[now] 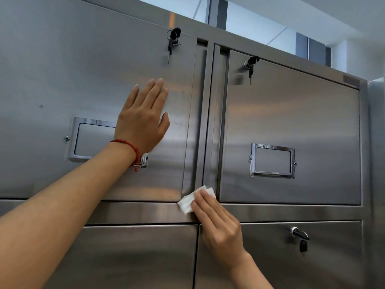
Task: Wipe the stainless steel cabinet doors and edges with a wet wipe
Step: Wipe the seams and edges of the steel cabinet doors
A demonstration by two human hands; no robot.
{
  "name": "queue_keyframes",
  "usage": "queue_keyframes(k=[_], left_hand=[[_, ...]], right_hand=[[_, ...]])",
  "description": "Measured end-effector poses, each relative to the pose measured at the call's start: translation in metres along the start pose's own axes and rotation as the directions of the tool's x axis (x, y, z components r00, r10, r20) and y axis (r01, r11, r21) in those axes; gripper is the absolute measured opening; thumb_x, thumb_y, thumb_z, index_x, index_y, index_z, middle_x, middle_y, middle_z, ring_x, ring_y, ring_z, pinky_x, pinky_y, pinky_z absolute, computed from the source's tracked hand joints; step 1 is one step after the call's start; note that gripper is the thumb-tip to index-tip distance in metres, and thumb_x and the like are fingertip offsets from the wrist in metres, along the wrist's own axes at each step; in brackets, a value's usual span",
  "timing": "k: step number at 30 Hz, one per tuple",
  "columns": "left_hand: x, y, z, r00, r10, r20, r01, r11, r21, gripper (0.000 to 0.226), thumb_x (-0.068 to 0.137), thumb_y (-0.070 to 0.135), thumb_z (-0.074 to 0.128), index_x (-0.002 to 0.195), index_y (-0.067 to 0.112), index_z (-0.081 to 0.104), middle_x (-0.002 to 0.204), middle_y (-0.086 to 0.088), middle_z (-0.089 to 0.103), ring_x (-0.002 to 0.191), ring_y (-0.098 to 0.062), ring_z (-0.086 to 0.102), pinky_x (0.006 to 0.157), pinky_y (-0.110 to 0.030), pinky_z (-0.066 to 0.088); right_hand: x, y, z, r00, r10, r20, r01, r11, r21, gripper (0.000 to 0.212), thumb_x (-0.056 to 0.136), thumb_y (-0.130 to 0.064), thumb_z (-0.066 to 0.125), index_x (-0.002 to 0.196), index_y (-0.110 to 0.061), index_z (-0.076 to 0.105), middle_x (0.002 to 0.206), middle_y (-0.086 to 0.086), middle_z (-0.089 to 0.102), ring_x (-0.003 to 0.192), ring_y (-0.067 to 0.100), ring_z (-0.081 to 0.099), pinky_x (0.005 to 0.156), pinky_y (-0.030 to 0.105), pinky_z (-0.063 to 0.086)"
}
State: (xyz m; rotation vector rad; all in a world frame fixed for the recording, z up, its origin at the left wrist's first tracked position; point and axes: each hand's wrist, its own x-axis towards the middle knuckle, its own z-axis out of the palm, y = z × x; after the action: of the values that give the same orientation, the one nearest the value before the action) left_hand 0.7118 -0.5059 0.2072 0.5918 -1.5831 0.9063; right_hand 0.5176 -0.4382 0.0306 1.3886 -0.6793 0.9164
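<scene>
Wet wipe (190,200): white, folded, lying against the cabinet frame where the vertical post (208,113) between the two upper doors meets the horizontal rail (291,212) below them. Right hand (218,224): fingers straight, pressing the wipe flat onto the steel; fingertips cover its right part. Left hand (143,119): flat, fingers extended and together, palm resting on the upper left door (83,80), partly covering that door's label holder (87,138). Red cord bracelet (131,149) on the left wrist. The hands are apart.

Upper right door (302,113): label holder (273,160) at centre, key (251,66) in the lock near the top. The upper left door also has a key (174,41) in its lock. Lower right door (291,257): key (300,236) in its lock. Windows (260,24) show above the cabinet.
</scene>
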Motion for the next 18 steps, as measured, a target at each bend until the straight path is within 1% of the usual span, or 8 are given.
queue_keyframes(k=[5, 8, 12, 16, 18], left_hand=[[0.000, 0.000, 0.000, 1.000, 0.004, 0.006, -0.004, 1.000, 0.003, 0.057, 0.091, 0.029, 0.026, 0.138, -0.001, 0.040, 0.145, -0.019, 0.036, 0.137, -0.032, 0.030, 0.114, -0.045, 0.018], [0.000, -0.001, 0.000, 1.000, 0.001, 0.007, -0.001, 1.000, 0.000, 0.057, 0.091, 0.028, 0.028, 0.138, -0.001, 0.040, 0.146, -0.019, 0.036, 0.137, -0.032, 0.030, 0.114, -0.045, 0.018], [0.000, -0.001, -0.001, 1.000, 0.001, 0.009, -0.001, 1.000, -0.005, 0.059, 0.090, 0.030, 0.025, 0.138, -0.001, 0.040, 0.145, -0.019, 0.036, 0.137, -0.032, 0.031, 0.114, -0.046, 0.020], [0.000, -0.001, -0.001, 1.000, 0.004, 0.011, -0.004, 1.000, -0.010, 0.058, 0.090, 0.029, 0.025, 0.137, -0.001, 0.040, 0.145, -0.019, 0.036, 0.137, -0.032, 0.031, 0.114, -0.047, 0.020], [0.000, -0.001, 0.000, 1.000, 0.006, 0.013, -0.006, 1.000, -0.011, 0.058, 0.090, 0.030, 0.025, 0.138, -0.001, 0.040, 0.145, -0.019, 0.036, 0.136, -0.032, 0.031, 0.114, -0.047, 0.020]], right_hand=[[0.005, 0.000, -0.004, 1.000, -0.015, 0.004, 0.015, 1.000, 0.000, 0.030, 0.095, 0.000, 0.044, 0.092, 0.003, 0.074, 0.110, 0.017, 0.066, 0.110, 0.030, 0.061, 0.087, 0.039, 0.054], [0.013, 0.002, -0.003, 1.000, -0.019, -0.015, 0.019, 1.000, -0.018, 0.025, 0.093, 0.000, 0.049, 0.091, 0.003, 0.074, 0.109, 0.018, 0.067, 0.108, 0.030, 0.062, 0.086, 0.040, 0.054], [0.010, -0.005, -0.001, 0.999, 0.031, -0.031, -0.032, 0.999, -0.029, 0.019, 0.090, 0.000, 0.055, 0.093, 0.003, 0.073, 0.109, 0.018, 0.066, 0.108, 0.030, 0.062, 0.086, 0.040, 0.055], [0.006, -0.009, -0.004, 0.999, 0.041, -0.030, -0.042, 0.999, -0.003, 0.033, 0.096, 0.000, 0.042, 0.091, 0.004, 0.074, 0.109, 0.018, 0.067, 0.107, 0.031, 0.062, 0.083, 0.040, 0.056], [0.009, -0.008, -0.004, 0.999, 0.026, -0.024, -0.027, 0.999, -0.018, 0.033, 0.097, -0.001, 0.042, 0.090, 0.003, 0.074, 0.107, 0.018, 0.067, 0.106, 0.031, 0.063, 0.081, 0.040, 0.056]])
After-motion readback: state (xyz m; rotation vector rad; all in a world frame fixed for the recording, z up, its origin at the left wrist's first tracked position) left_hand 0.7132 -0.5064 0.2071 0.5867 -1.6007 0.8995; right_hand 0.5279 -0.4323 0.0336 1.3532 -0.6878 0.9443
